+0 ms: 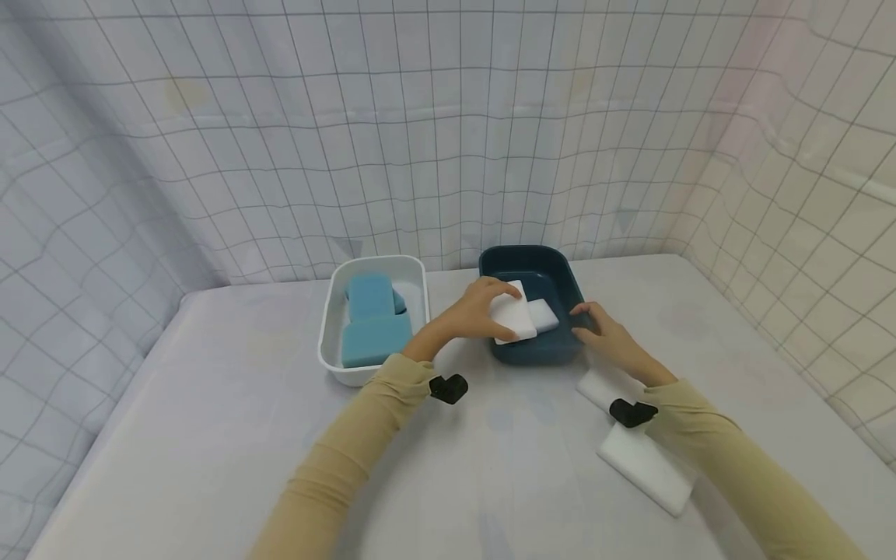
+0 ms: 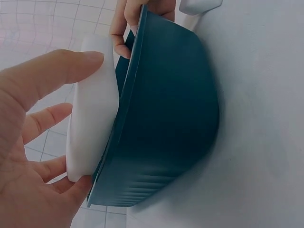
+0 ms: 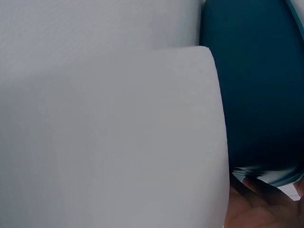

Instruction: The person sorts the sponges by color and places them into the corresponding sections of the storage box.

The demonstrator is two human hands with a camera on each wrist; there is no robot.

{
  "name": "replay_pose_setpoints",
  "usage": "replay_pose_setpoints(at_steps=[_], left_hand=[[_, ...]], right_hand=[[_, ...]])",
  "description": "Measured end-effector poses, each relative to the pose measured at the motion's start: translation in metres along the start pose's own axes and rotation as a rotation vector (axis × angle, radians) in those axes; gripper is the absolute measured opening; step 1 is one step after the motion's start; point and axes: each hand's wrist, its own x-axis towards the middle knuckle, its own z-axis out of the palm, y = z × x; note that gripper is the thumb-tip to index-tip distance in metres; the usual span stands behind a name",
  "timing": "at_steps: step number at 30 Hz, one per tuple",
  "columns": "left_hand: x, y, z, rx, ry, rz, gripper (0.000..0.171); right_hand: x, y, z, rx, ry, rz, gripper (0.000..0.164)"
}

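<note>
My left hand [image 1: 476,309] grips a white sponge-like block [image 1: 516,317] over the left side of a dark teal bin [image 1: 539,355]. In the left wrist view, its thumb lies on one face of the block [image 2: 92,109] and the fingers on the other, right at the bin's rim. A second white block [image 1: 543,315] lies inside the bin. My right hand [image 1: 610,339] is at the bin's right rim, with fingertips over the edge. Two more white blocks, a nearer one [image 1: 647,469] and a farther one [image 1: 603,389], lie by the right wrist, partly hidden.
Left of the teal bin stands a white tub [image 1: 337,315] with several blue blocks [image 1: 376,340] inside. Both containers sit toward the back of a white-covered table [image 1: 210,435]. Checked fabric [image 1: 392,155] hangs behind and at both sides.
</note>
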Motion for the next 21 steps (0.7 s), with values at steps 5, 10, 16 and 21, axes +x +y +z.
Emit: replay_pose_setpoints(at_steps=[5,10,16,21], left_hand=[[0.010,-0.001,0.001,0.008,0.025,-0.035,0.060],[0.018,-0.001,0.004,0.036,0.050,-0.057,0.060],[0.024,-0.001,0.010,0.050,0.064,-0.068,0.061],[0.027,-0.002,0.014,0.061,0.085,-0.083,0.060]], right_hand=[[-0.001,0.000,0.000,0.000,0.005,0.001,0.038],[0.000,0.001,0.000,-0.006,0.009,0.001,0.038],[-0.001,0.001,0.000,-0.004,0.006,-0.001,0.039],[-0.001,0.001,0.001,-0.003,0.001,0.002,0.039]])
